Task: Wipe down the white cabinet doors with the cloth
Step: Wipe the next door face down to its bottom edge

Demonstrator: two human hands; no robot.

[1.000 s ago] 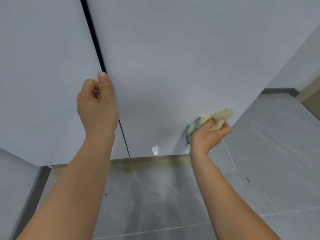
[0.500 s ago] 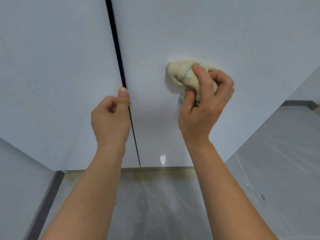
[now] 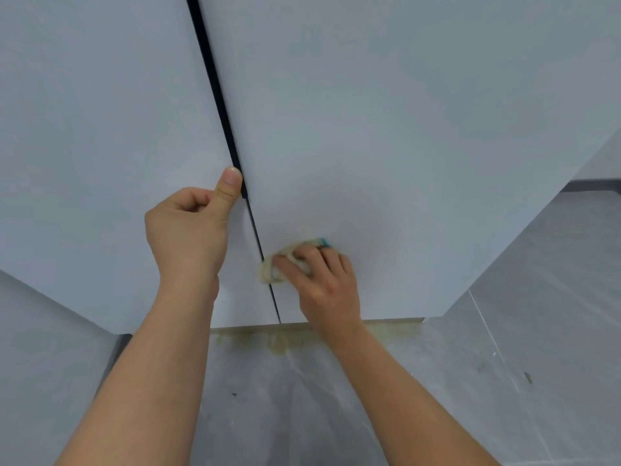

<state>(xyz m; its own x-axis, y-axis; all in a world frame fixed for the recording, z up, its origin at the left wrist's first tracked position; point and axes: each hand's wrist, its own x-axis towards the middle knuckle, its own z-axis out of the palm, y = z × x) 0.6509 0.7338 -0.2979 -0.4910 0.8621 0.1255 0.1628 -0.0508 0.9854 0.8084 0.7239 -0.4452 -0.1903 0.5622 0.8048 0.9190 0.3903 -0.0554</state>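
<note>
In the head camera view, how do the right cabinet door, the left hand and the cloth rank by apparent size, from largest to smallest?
1. Right cabinet door, by far the largest.
2. Left hand.
3. Cloth, smallest, though the right hand covers most of it, so its full size is hidden.

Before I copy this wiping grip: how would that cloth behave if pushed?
The cloth looks soft and floppy: it bunches under the right hand. Probably light, being wadded small. Likely to slide easily on the smooth right door.
</note>
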